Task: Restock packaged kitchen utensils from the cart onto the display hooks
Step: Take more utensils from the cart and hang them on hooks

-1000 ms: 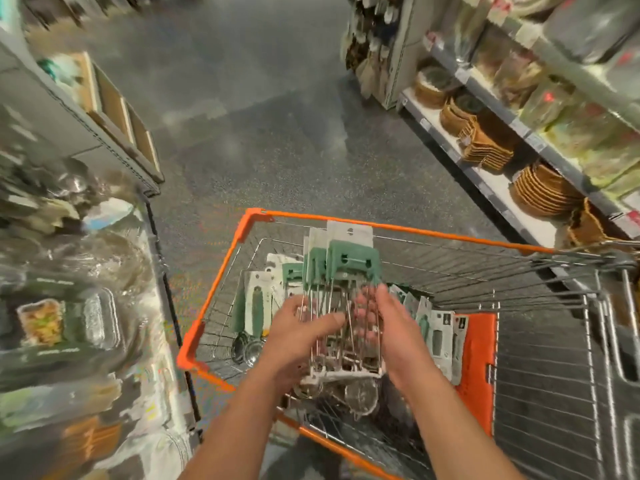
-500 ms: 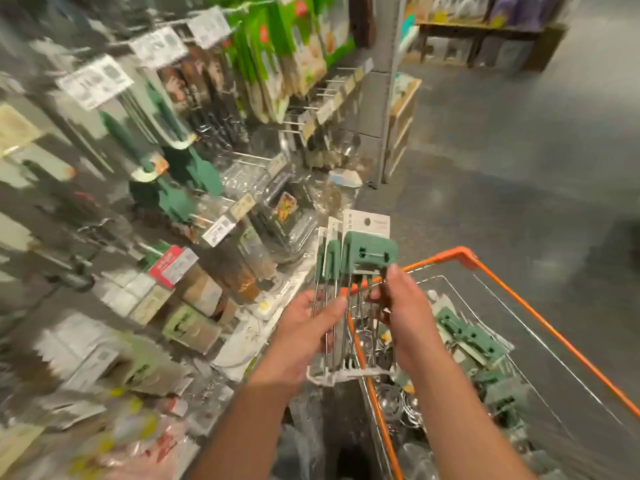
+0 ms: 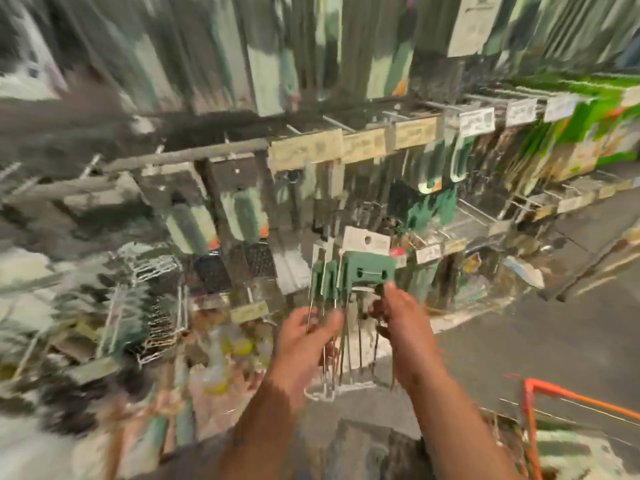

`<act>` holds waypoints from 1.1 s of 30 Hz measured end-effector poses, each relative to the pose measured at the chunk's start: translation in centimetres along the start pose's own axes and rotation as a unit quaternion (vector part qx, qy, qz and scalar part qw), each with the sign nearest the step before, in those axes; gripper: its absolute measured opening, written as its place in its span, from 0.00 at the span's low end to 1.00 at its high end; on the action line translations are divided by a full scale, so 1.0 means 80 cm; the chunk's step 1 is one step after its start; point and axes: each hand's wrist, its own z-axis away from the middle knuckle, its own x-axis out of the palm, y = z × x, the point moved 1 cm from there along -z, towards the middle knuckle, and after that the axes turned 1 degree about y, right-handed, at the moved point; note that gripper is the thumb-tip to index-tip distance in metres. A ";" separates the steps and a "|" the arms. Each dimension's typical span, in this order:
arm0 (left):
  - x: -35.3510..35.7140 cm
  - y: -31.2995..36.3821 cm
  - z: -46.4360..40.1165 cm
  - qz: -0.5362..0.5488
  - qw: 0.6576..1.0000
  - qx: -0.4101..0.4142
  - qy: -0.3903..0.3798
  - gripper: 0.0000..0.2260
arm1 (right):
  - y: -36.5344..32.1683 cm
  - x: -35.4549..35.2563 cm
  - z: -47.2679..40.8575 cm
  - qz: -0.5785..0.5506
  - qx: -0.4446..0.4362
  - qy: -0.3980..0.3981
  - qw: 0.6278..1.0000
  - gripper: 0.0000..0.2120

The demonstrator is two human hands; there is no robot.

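Swung from cart [image 3: 540,393] (now at 4 o'clock) to face display hooks [image 3: 332,123] at 12; left hand [image 3: 304,336] and right hand [image 3: 401,317] both gripped utensil packs [image 3: 353,275], ready for hanging.

Matt green plastic handles on the utensils [image 3: 349,282], with thin shiny metal wires below and white paper cards [image 3: 367,241] behind. Bare skin of left hand [image 3: 304,336] and right hand [image 3: 403,317] against the wires. Right of the utensils, glossy orange plastic on the cart [image 3: 530,403] rim, over bright metal wire. Above the utensils, thin metal hooks [image 3: 336,124] with white paper tags [image 3: 477,122]. Display behind too blurred to tell finishes.
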 end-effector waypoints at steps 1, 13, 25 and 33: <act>-0.029 0.002 -0.002 0.010 1.000 -0.003 0.019 0.21 | -0.001 0.029 0.008 0.001 -0.002 -0.014 1.000 0.13; -0.281 0.020 0.018 0.016 0.990 0.042 0.134 0.12 | 0.014 0.269 0.076 0.026 -0.036 -0.149 0.988 0.16; -0.357 0.039 0.053 0.142 0.963 0.079 0.215 0.14 | -0.011 0.333 0.078 0.087 -0.116 -0.198 0.970 0.20; -0.367 0.051 0.056 0.189 0.936 0.098 0.281 0.15 | -0.023 0.345 0.073 0.124 -0.181 -0.248 0.944 0.20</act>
